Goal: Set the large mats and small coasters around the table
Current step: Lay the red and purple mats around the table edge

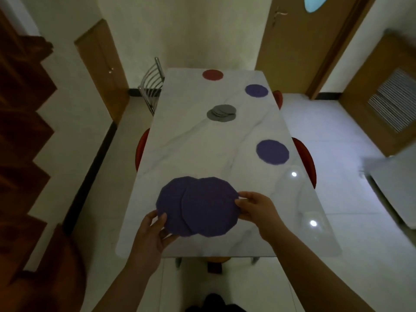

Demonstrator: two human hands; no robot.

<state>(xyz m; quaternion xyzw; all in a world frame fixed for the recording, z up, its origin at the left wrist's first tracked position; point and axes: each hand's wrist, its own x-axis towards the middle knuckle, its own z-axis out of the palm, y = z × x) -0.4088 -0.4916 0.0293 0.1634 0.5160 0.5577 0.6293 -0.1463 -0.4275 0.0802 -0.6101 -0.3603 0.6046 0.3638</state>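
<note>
Two overlapping purple mats [198, 208] are held over the near end of the tabletop [202, 143], the left hand [153, 230] pinching the left one, the right hand [254, 206] the right one. Mat-laying is judged underway; next, they should be separated and set at empty places nearest the grey coaster stack [221, 112].

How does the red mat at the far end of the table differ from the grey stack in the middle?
The red mat is one piece lying alone near the far edge; the grey stack is several overlapping discs of differing size at mid-table. The mat is red, the stack grey. Both are round, flat, lie on the marble table, and no hand touches them.
</note>
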